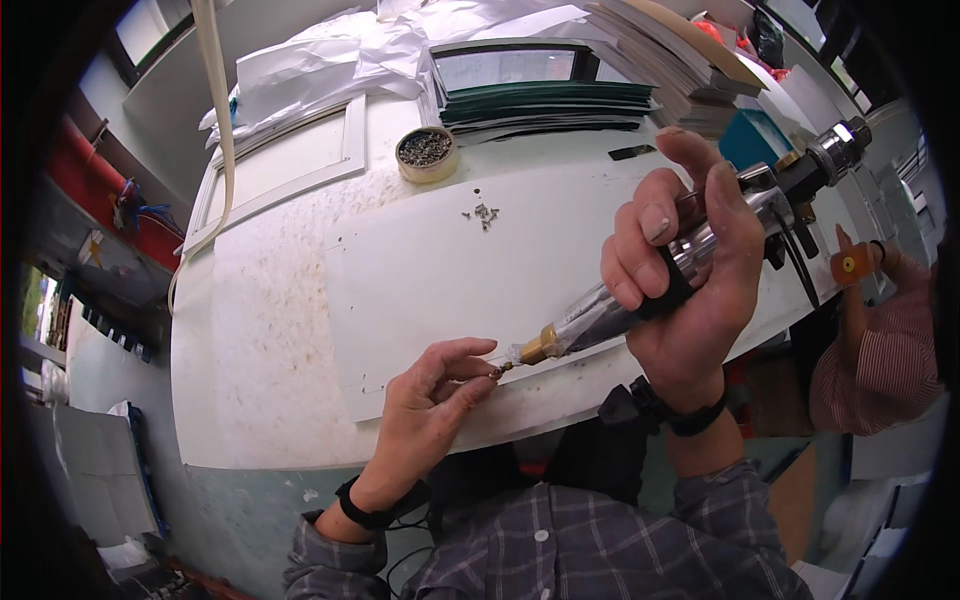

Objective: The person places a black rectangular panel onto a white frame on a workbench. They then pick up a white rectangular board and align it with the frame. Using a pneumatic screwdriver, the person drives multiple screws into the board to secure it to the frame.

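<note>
My right hand (700, 290) is wrapped round a silver air screwdriver (605, 318) with a brass-coloured nose, tilted down to the left. At its bit tip, my left hand (430, 405) pinches a small screw (495, 374) between thumb and fingers. Both hands are above the near edge of a flat white panel (420, 270). Loose screws (485, 217) lie in a little heap farther back on that panel. Beyond them stands a round tub (428, 173) filled with small metal screws.
A stack of dark green-edged sheets (550, 105) lies at the back, beside piled boards (680, 70). A white frame (352, 140) rests at the back left, under a hanging pale hose (222, 110). Another person's striped sleeve (880, 360) shows at right, near a blue bin (755, 138).
</note>
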Demonstrator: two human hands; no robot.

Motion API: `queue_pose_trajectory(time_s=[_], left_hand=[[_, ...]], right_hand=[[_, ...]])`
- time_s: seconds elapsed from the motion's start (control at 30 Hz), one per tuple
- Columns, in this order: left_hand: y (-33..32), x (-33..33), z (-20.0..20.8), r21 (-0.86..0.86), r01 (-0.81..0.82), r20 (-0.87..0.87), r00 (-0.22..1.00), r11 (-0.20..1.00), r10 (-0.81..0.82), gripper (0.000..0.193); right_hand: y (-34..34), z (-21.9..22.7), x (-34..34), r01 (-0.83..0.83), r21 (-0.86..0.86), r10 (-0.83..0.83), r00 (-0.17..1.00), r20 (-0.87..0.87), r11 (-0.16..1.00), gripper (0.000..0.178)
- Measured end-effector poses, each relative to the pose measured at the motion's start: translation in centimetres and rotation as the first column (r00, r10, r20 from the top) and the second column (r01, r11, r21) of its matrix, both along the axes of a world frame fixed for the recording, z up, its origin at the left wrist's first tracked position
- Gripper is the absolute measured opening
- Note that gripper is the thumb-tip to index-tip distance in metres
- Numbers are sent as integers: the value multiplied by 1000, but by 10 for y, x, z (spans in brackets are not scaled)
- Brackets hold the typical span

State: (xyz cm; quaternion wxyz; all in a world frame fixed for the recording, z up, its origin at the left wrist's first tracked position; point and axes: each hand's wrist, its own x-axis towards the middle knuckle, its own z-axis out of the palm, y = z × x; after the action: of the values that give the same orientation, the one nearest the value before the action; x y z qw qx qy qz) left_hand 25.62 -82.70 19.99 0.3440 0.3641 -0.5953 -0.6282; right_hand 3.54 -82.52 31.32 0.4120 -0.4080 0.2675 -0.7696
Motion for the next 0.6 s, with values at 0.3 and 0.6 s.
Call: queue_pose_trajectory(time_s=[0.3,0.6], left_hand=[[-2,12,3,7,-5,-21,1000,1000,6,35],[-2,21,0,4,-22,-7,1000,1000,22,34]], right_hand=[[-2,-2,13,-53,-28,52,998,-43,998,44],[-5,-1,23,-61,-55,57,995,-78,997,43]])
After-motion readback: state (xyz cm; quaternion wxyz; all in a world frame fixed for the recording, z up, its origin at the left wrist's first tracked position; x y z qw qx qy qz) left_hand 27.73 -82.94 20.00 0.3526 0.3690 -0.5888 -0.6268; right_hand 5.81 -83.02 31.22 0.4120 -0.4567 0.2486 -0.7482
